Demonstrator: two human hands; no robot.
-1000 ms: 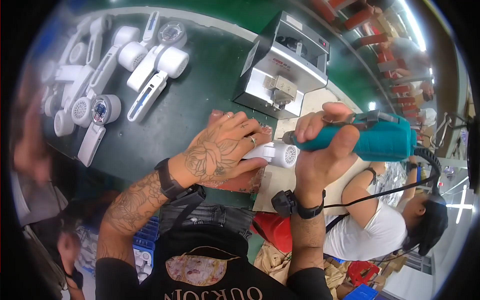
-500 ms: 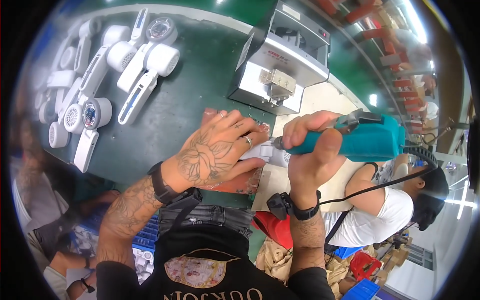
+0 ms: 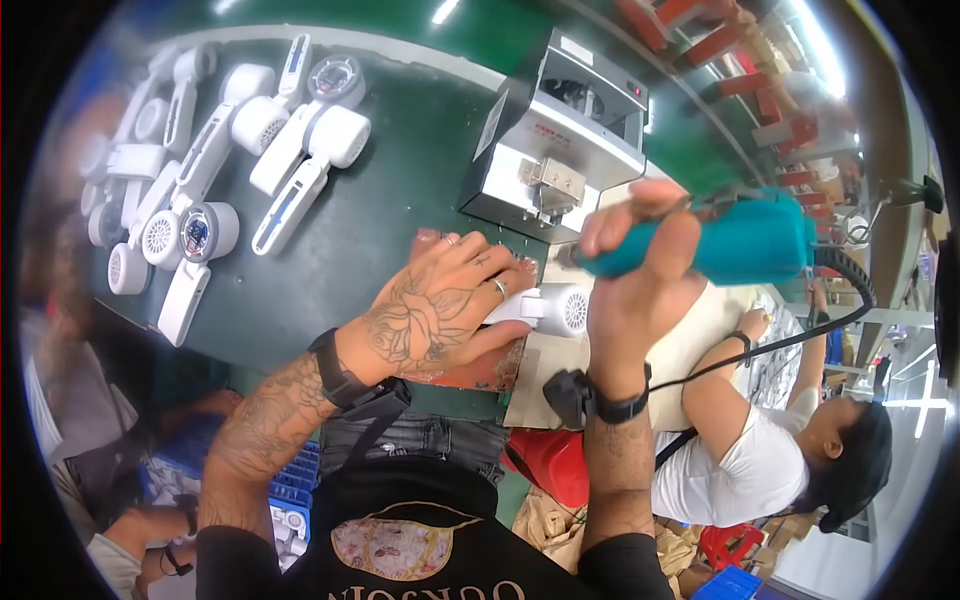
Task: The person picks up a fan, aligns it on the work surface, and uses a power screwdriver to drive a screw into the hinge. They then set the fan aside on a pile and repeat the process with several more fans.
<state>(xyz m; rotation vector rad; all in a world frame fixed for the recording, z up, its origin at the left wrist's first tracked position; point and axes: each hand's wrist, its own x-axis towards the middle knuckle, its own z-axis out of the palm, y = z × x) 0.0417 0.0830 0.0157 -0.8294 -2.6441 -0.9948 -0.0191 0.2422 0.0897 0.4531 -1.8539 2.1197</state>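
Note:
My left hand point(image 3: 432, 308) is closed over the handle of a white handheld fan point(image 3: 567, 309), pressing it against a worn reddish board point(image 3: 465, 378). The fan's round, vented head sticks out to the right of my fingers, while most of its handle is hidden beneath them. In my right hand point(image 3: 640, 290) is a teal electric screwdriver point(image 3: 745, 243), gripped by its body and pointing left. It hovers above and to the right of the fan, apart from it. The screwdriver's tip is blurred. A coiled black cord point(image 3: 868, 300) trails from its back end.
Several white fans point(image 3: 290, 195) lie in a cluster on the dark green table at the left, some with open heads. A black-and-silver screw feeder point(image 3: 560, 130) stands beyond my hands. At the right sits a person in a white shirt point(image 3: 735, 465); another person's arm point(image 3: 140, 535) shows lower left.
The screwdriver has come up and away from the fan, where its tip was before, and is now blurred by motion. More of the fan's head shows. My left hand keeps its hold.

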